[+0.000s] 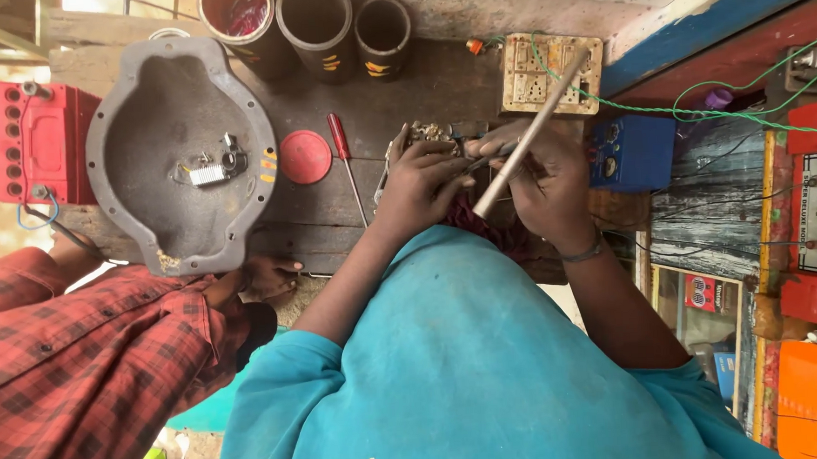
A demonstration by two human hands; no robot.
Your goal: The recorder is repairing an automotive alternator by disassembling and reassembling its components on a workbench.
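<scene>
My left hand [420, 187] is closed around a small metal part [425, 134] on the dark wooden bench [365, 101]. My right hand [546, 190] is right beside it and grips a long pale rod-shaped tool [533, 125]. The tool slants up to the right, over a socket board [549, 73]. Its lower end is between my two hands, close to the metal part. A dark red cloth [483, 221] lies under my hands. I cannot see the tool's tip.
A grey metal cover [137, 123] holding small parts lies at the left, beside a red battery [36, 142]. A red lid [305, 157], a red-handled screwdriver [344, 154], three cans [316, 20], a blue box [633, 152] and a green wire [663, 109] are around. Another person's hand [267, 276] rests at the bench edge.
</scene>
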